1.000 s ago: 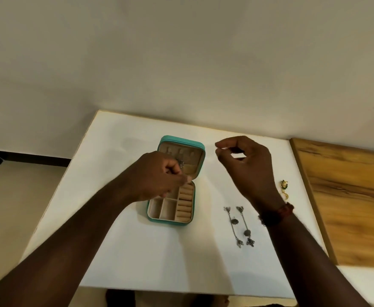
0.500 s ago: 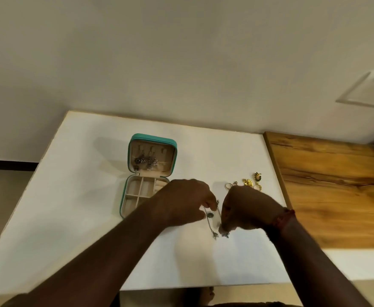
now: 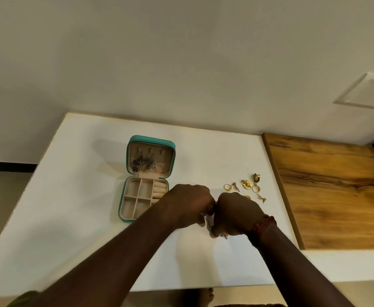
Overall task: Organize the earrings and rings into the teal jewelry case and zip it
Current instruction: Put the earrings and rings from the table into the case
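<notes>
Left hand (image 3: pixel 187 204) and right hand (image 3: pixel 235 214) meet knuckle to knuckle, both curled over silver drop earrings (image 3: pixel 224 236) on the white surface (image 3: pixel 81 218). The teal jewelry case (image 3: pixel 147 178) lies open just beside the left hand.

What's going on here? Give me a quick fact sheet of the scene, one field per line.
Surface: white table, with a wooden board to its right
Case: teal zip jewelry case, open, lid upright
In lid: dark silver dangling earrings hanging
Tray compartments: look empty
Loose jewelry: gold rings and earrings right of the case
Left hand: closed on a small silver piece, barely visible
Right hand: closed, pressed against the left, red thread wristband
Zip: not yet done
</notes>
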